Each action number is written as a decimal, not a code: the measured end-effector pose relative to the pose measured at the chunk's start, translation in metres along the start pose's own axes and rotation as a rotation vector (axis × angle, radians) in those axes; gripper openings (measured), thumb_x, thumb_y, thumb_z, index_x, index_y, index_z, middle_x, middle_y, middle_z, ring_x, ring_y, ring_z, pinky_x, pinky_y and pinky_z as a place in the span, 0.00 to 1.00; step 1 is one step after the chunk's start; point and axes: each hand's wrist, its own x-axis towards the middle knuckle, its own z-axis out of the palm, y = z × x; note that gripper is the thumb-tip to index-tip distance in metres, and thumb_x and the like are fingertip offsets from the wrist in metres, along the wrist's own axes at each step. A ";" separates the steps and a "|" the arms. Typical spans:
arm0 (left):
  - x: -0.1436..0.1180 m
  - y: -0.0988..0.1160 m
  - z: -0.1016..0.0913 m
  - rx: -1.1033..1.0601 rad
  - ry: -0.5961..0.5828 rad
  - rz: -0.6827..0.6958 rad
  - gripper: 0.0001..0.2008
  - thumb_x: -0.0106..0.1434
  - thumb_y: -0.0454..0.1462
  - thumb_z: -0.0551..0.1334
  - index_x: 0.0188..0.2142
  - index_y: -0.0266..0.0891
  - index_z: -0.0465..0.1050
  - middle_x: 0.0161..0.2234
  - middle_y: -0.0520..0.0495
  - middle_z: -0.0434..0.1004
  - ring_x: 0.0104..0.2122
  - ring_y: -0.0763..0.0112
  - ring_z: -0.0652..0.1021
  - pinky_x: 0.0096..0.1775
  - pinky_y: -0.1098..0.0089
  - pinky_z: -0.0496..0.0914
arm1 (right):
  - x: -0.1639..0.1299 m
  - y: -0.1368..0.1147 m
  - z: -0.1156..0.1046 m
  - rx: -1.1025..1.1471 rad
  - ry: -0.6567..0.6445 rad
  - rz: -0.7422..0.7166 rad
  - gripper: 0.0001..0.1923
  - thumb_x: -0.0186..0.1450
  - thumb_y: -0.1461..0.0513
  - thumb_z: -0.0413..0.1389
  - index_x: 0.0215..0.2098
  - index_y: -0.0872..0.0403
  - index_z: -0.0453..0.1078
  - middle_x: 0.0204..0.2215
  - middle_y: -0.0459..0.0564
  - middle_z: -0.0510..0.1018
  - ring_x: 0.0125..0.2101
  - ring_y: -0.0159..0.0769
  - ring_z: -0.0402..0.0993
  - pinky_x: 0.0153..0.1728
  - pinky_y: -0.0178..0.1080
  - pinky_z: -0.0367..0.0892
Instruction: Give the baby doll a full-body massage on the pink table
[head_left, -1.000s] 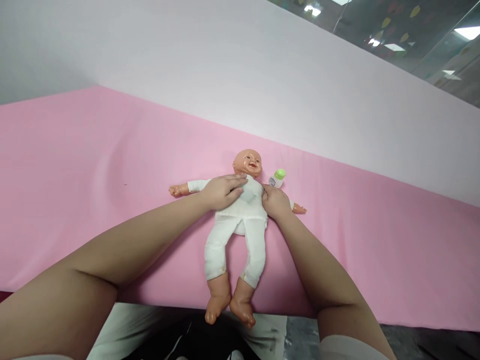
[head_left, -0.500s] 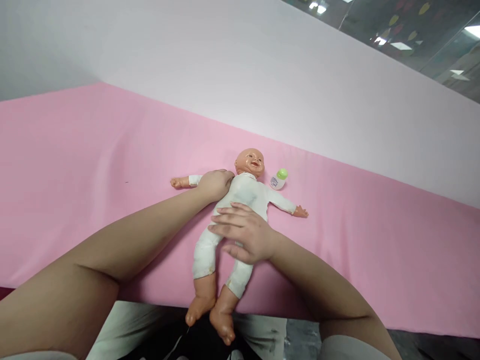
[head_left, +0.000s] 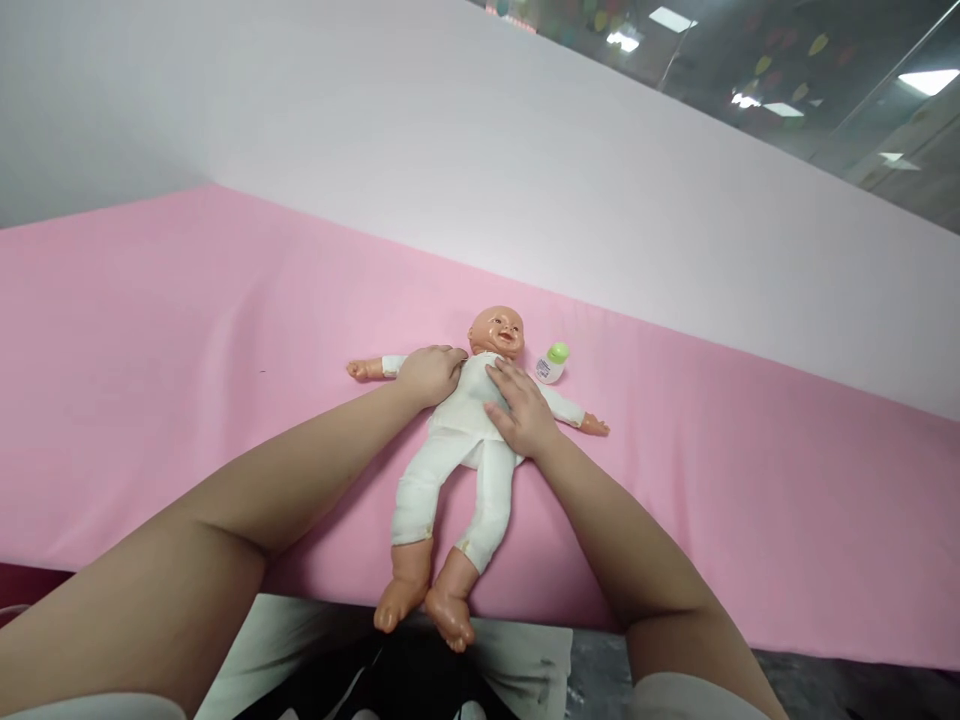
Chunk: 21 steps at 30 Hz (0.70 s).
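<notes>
While the doll (head_left: 457, 440) lies on its back on the pink cloth (head_left: 187, 330), both of the person's hands rest on its upper body. The left hand (head_left: 430, 374) covers the doll's shoulder on the left side of the scene, palm down, fingers curled loosely over the white sleeve; it presses rather than grips. The right hand (head_left: 519, 411) lies flat and open on the chest, fingers spread and pointing toward the far side, their tips close below the doll's chin. Neither hand encloses anything.

The doll sits near the middle of the scene, its bald head toward the far side and its bare feet at the near edge of the cloth, toes hanging just over that edge. It wears a white one-piece suit, and both arms stretch out sideways, one to the left and one to the right. Its legs are slightly parted and angle toward the near left.

A small white bottle (head_left: 551, 364) with a green cap lies on the cloth just to the right of the doll's head, apart from it. Beyond the cloth rises a pale wall (head_left: 480, 140).
</notes>
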 end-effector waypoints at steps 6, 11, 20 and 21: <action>-0.014 0.000 -0.001 0.090 0.029 0.002 0.20 0.76 0.40 0.48 0.51 0.39 0.78 0.47 0.35 0.84 0.49 0.49 0.83 0.52 0.53 0.71 | -0.007 0.008 0.002 -0.066 0.062 0.126 0.33 0.79 0.50 0.48 0.76 0.58 0.60 0.73 0.62 0.67 0.73 0.48 0.62 0.74 0.53 0.57; -0.039 -0.012 -0.010 0.162 0.044 0.036 0.19 0.75 0.41 0.49 0.47 0.38 0.78 0.45 0.33 0.84 0.48 0.47 0.83 0.58 0.48 0.66 | -0.029 0.013 -0.009 -0.293 -0.013 0.293 0.32 0.80 0.49 0.45 0.73 0.61 0.64 0.68 0.63 0.74 0.68 0.53 0.69 0.71 0.53 0.58; -0.070 -0.058 -0.027 0.234 0.015 -0.204 0.27 0.74 0.52 0.50 0.61 0.42 0.74 0.58 0.32 0.81 0.61 0.41 0.76 0.69 0.42 0.52 | -0.067 0.053 -0.048 -0.430 -0.106 0.565 0.31 0.76 0.52 0.54 0.72 0.58 0.65 0.68 0.64 0.74 0.66 0.54 0.71 0.66 0.52 0.63; -0.070 -0.066 -0.029 0.216 -0.002 -0.250 0.28 0.73 0.54 0.51 0.62 0.41 0.72 0.59 0.32 0.80 0.62 0.40 0.75 0.69 0.40 0.52 | -0.070 0.059 -0.057 -0.398 -0.137 0.613 0.33 0.74 0.50 0.55 0.73 0.56 0.64 0.67 0.64 0.75 0.65 0.55 0.73 0.63 0.52 0.66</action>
